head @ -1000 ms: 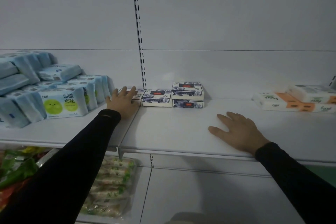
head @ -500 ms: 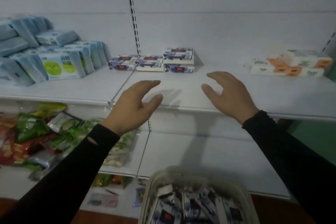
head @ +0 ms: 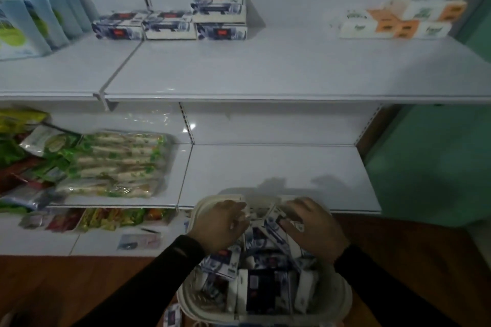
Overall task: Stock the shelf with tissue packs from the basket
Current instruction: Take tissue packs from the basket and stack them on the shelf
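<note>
Both hands are down in the basket (head: 342, 297) at the near edge: left hand (head: 219, 224) and right hand (head: 314, 225) lie fingers-down on the jumbled tissue packs (head: 265, 287), though I cannot tell whether either grips one. Four packs (head: 170, 24) sit far back on the shelf (head: 265, 71).

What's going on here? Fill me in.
A person is restocking tissue packs. Both hands are down in the white basket on the floor: the left hand and the right hand are reaching among the blue-and-white tissue packs in the basket. Whether either hand has gripped a pack is unclear. On the upper shelf four matching packs already sit at the back, one of them stacked on another, with open space in front.
</note>
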Demonstrator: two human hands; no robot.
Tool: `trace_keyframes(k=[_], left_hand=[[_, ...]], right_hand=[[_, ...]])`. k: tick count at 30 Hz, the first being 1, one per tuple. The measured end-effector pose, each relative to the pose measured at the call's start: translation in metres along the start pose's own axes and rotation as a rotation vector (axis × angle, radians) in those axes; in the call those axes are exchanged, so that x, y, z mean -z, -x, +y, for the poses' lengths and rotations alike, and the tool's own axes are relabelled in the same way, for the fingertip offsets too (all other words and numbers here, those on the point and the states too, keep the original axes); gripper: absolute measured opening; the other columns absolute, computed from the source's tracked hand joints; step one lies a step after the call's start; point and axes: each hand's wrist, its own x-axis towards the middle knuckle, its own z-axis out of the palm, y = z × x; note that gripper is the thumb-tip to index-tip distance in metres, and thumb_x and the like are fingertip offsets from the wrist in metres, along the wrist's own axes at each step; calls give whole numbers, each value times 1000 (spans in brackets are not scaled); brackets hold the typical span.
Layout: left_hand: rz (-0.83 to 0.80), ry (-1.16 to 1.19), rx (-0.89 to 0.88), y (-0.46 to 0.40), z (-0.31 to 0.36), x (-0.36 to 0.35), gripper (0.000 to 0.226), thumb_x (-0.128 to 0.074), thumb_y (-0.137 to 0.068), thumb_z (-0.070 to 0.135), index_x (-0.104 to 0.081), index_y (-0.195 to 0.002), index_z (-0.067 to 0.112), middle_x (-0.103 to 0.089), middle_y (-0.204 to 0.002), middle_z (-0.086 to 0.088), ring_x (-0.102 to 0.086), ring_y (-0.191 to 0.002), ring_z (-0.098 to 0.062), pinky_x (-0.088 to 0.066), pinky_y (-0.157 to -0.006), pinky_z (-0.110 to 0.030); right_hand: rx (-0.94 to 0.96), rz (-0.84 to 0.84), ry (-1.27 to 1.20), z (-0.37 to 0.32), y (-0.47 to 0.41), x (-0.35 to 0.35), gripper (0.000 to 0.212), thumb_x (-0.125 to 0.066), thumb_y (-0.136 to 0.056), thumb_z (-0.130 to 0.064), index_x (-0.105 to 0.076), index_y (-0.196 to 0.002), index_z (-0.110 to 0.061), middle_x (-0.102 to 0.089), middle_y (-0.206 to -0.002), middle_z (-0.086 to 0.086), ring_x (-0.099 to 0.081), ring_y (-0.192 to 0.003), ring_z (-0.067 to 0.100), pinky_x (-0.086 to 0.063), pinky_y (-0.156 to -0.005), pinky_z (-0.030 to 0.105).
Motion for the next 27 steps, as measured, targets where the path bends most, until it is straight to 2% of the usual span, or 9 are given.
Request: trace_keyframes(k=[4,6,9,12,15,17,21,24,27], left_hand=[[-164,-122,-33,-33,17,-39,63,-33,-92,52,-40,-145,19,-55,-132,-9,-52,-117,-28,-39,-99,-35],[-225,-175,-84,-53,34,-60,62,-39,-96,50,-32,-149,17,-47,-140,-12,-46,-123,-30,-35,-103,-37],[-305,-246,-148,-79,59,-98,78,-45,-92,59,-21,-153,16,-31,-152,-14,-32,-136,-32,-27,-111,-42],[-352,-368,-163,-96,79,-130,96,-48,-84,70,-11,-154,16,-18,-156,-16,-18,-142,-35,-17,-116,-50],[-369,-452,-139,-99,84,-146,93,-55,-84,62,-15,-152,14,-18,-154,-20,-16,-143,-37,-14,-116,-49],[-336,-422,-120,-98,79,-147,87,-59,-83,57,-20,-150,17,-22,-152,-19,-21,-140,-37,-20,-114,-48],[-264,-188,-110,-82,64,-113,84,-55,-83,62,-21,-151,28,-15,-156,-10,-19,-141,-33,-26,-112,-43],[-165,-76,-152,-64,52,-61,92,-46,-74,75,-22,-152,32,-20,-156,-6,-33,-137,-27,-34,-107,-36],[-37,12,-272,-49,40,-5,91,-55,-73,68,-33,-149,23,-36,-146,-5,-46,-126,-17,-39,-101,-22]], right_hand=[[-233,-212,7,49,23,-29,69,-36,-91,-69,-36,-145,-25,-39,-146,-2,-45,-130,18,-41,-99,28],[-307,-257,4,67,34,-40,68,-39,-95,-62,-29,-150,-24,-32,-152,-1,-40,-135,19,-39,-105,29],[-308,-287,36,81,49,-53,66,-37,-100,-53,-19,-155,-22,-23,-159,1,-31,-141,20,-35,-111,33],[-269,-246,58,89,60,-64,56,-36,-101,-44,-28,-152,-22,-30,-154,5,-38,-136,25,-38,-108,35],[-204,-228,85,93,69,-76,52,-29,-95,-41,-49,-137,-17,-48,-137,12,-50,-122,33,-46,-99,43],[-163,-191,92,93,71,-77,51,-30,-94,-41,-56,-129,-15,-53,-131,13,-51,-119,33,-47,-98,46],[-284,-171,-121,75,62,-54,75,-15,-95,-66,-40,-146,-18,-39,-149,7,-40,-135,27,-36,-110,37],[-397,-76,-402,56,39,-29,65,-31,-95,-63,-33,-148,-25,-39,-144,-6,-39,-135,15,-37,-107,29],[-456,-2,-721,24,5,10,59,-51,-96,-49,-32,-148,-29,-42,-144,-5,-49,-123,10,-47,-96,25]])
